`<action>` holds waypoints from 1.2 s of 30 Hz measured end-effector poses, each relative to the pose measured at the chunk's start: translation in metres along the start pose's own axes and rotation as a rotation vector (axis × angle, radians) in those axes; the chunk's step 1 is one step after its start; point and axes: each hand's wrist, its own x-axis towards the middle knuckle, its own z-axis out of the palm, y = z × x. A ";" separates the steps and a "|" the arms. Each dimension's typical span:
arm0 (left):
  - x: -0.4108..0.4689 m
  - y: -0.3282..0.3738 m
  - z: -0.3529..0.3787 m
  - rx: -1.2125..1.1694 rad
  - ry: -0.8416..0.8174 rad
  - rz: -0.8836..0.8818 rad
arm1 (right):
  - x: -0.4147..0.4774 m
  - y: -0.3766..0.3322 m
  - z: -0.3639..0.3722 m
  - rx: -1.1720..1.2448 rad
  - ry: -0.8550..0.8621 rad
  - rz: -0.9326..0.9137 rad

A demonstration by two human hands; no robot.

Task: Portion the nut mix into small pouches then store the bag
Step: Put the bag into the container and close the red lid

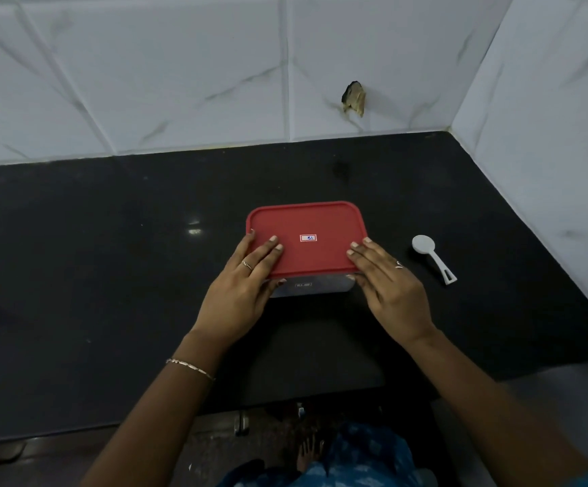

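While standing on black counter (109, 275), red-lidded container (313, 223) pressed by left hand (243, 290) and right hand (387, 290), fingers (266, 253) straight, flat, gripping nothing; white scoop (433, 258) apart, rightward.

Your counter (109, 275) gleams, dark polished stone. The red lid (306, 219) looks matt, smooth plastic, and your white scoop (423, 245) is smooth plastic too.

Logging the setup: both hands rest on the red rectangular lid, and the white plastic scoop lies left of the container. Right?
No: the head view shows the white plastic scoop lying right of the clear container, beside the right hand. The rest is correct.
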 end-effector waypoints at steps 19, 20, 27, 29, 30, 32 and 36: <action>0.100 -0.039 0.023 0.313 -0.155 0.081 | 0.098 0.015 0.072 -0.182 -0.076 -0.196; 0.101 -0.039 0.024 0.311 -0.164 0.068 | 0.100 0.018 0.073 -0.182 -0.071 -0.205; 0.110 -0.037 0.022 0.320 -0.239 0.012 | 0.107 0.016 0.072 -0.127 -0.157 -0.100; 0.111 -0.033 0.021 0.317 -0.221 0.000 | 0.103 0.009 0.065 -0.039 -0.206 -0.023; 0.111 -0.032 0.020 0.305 -0.207 -0.013 | 0.098 0.007 0.059 0.016 -0.224 0.024; 0.113 -0.028 0.019 0.266 -0.201 -0.050 | 0.077 0.013 0.043 0.101 -0.159 0.188; 0.112 -0.019 0.025 0.269 -0.229 -0.134 | 0.021 0.048 0.002 -0.029 0.074 0.671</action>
